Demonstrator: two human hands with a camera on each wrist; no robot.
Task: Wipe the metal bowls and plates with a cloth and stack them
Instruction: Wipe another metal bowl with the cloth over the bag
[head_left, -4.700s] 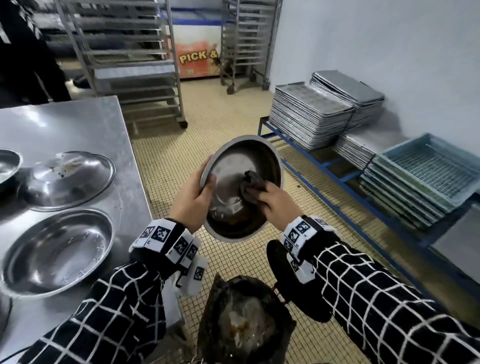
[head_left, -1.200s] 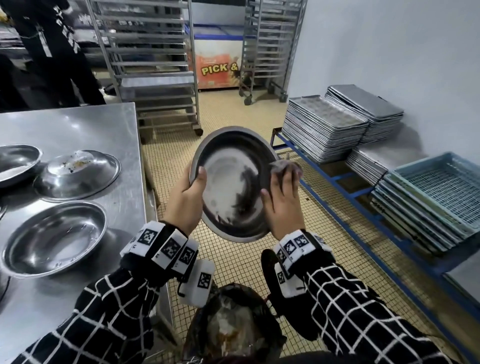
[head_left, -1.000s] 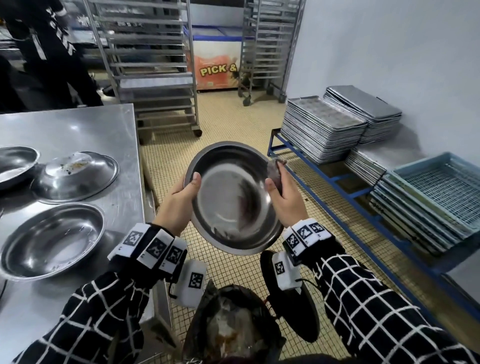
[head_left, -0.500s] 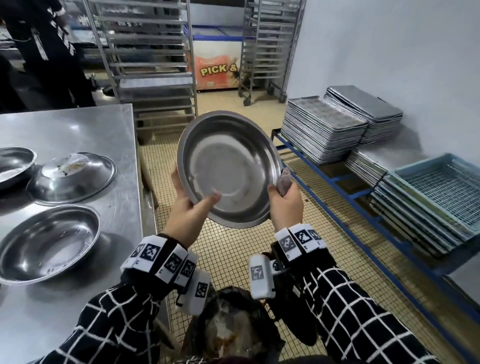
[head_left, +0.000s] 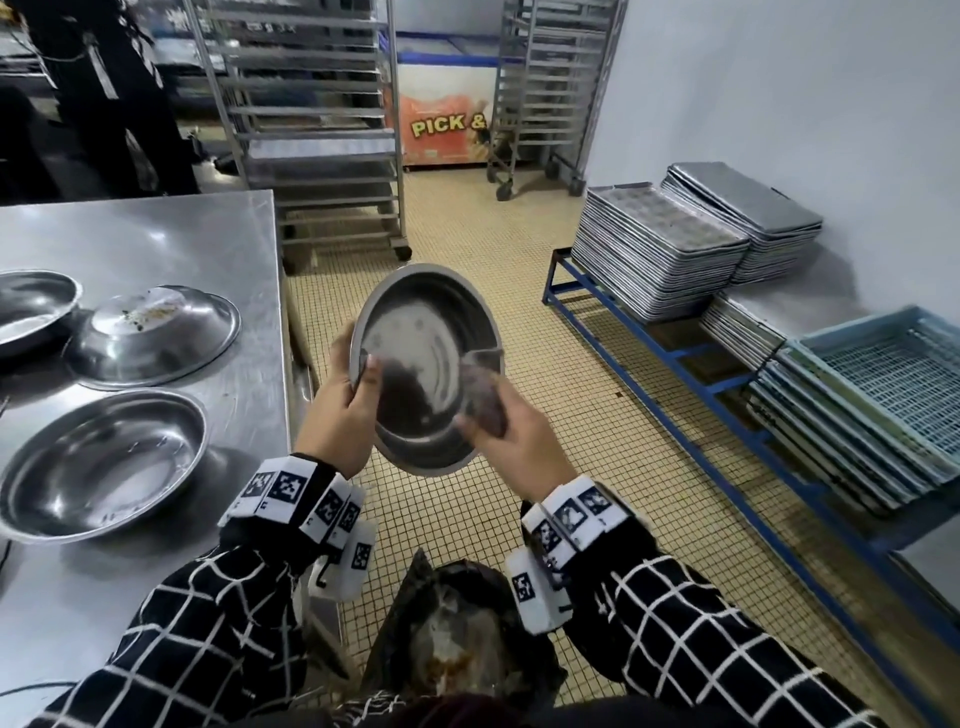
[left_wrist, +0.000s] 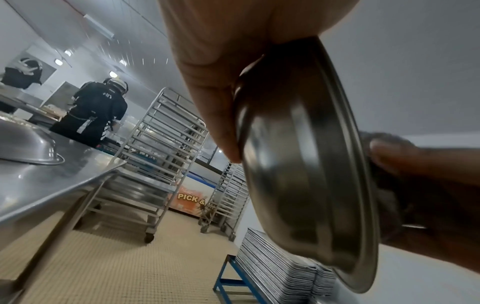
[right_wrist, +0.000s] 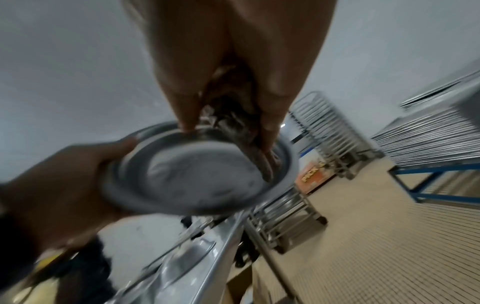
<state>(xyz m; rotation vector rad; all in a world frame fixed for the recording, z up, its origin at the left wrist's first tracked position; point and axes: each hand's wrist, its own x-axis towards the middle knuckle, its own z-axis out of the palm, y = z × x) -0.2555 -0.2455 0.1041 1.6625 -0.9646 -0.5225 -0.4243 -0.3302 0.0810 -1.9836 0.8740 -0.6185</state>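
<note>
We see the bowl (head_left: 426, 364) smeared by motion blur in the head and right wrist views, so its inner surface cannot be read. Our right hand (head_left: 511, 441) covers most of the cloth (head_left: 480, 397). The leftmost bowl on the desk (head_left: 31, 312) is cut off by the frame edge. The bag (head_left: 457, 639) below holds something we cannot identify.

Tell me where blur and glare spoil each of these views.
Head view: the round metal bowl and dark cloth smear with motion, and glare streaks the steel table. Left wrist view: the bowl's rim is softly blurred. Right wrist view: blurred throughout, bowl and right hand indistinct.
</note>
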